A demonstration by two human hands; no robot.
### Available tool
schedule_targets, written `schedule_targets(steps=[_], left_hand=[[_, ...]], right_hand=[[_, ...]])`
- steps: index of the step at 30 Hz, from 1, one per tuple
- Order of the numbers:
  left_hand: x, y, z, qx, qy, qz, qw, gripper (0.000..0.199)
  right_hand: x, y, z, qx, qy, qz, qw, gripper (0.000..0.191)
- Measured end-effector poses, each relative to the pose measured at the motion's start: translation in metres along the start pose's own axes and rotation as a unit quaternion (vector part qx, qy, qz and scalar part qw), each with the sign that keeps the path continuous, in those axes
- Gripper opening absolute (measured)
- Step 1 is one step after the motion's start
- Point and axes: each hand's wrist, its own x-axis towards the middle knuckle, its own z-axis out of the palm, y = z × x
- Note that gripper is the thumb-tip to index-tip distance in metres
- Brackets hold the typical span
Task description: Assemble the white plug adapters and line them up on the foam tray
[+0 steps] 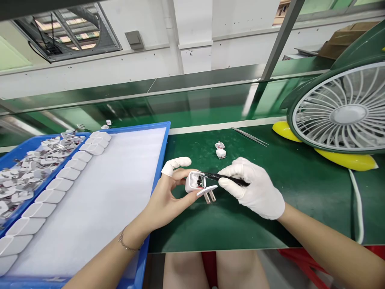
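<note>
**Two Hands Are Working on a Little White Plug**

A person's left hand is holding a small white plug case over the green table. The case is sitting in the middle of the clock for all the places told here. The left thumb and fingers are closing around it in a gentle pinch, and the pointing finger, wearing a white cover, is sticking out above. The case is showing its open side, with dark and white bits inside. Its flat lid is hanging open toward 4 o'clock, and two metal prongs are poking out under it.

At 3 o'clock, the right hand is wearing a white glove. Its thumb and fingers are squeezing shut on a thin black tool, and the tip is reaching to the open side.

Between 1 and 2 o'clock, another small open plug is lying on the table. Silver tweezers are resting at 2 o'clock, and a fan is standing farther out that way.

At 9 o'clock, a blue tray is holding a row of white cases. Beyond it, a blue bin is holding many jumbled plug parts.
</note>
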Motion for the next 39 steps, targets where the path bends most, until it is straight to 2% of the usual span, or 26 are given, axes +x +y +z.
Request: schedule_targets(steps=[5,7,9,11,15,21,27,30,36,39], left_hand=[[0.002,-0.005,-0.004,0.083,0.000,0.070,0.994,0.052],[0.003,-0.007,-0.006,0.167,0.022,0.123,0.978,0.053],[0.004,-0.009,-0.007,0.255,0.055,0.182,0.948,0.052],[0.005,-0.012,-0.008,0.302,0.074,0.231,0.922,0.053],[0.005,-0.014,-0.012,0.301,0.081,0.277,0.909,0.062],[0.005,-0.008,-0.014,0.357,0.121,0.261,0.889,0.061],[0.004,-0.007,-0.015,0.368,0.147,0.214,0.893,0.052],[0.003,-0.006,-0.014,0.374,0.156,0.197,0.893,0.045],[0.002,-0.003,-0.012,0.380,0.163,0.119,0.903,0.032],[0.004,-0.004,-0.012,0.363,0.158,0.104,0.912,0.030]], right_hand=[[0.001,-0.001,-0.002,0.005,0.006,0.005,1.000,0.009],[0.000,-0.002,-0.004,0.026,-0.007,0.015,1.000,0.009],[0.000,-0.004,-0.006,0.056,-0.026,0.013,0.998,0.007],[-0.001,-0.005,-0.008,0.070,-0.039,-0.013,0.997,0.005],[-0.002,-0.006,-0.006,0.008,-0.056,-0.075,0.996,0.010],[-0.004,-0.001,0.001,-0.100,-0.062,-0.108,0.987,0.017],[-0.003,0.007,0.000,-0.171,-0.008,-0.140,0.975,0.013],[-0.002,0.008,0.000,-0.175,0.005,-0.153,0.973,0.010],[-0.002,0.007,0.000,-0.141,0.003,-0.119,0.983,0.008],[-0.002,0.007,0.000,-0.143,-0.001,-0.119,0.983,0.011]])
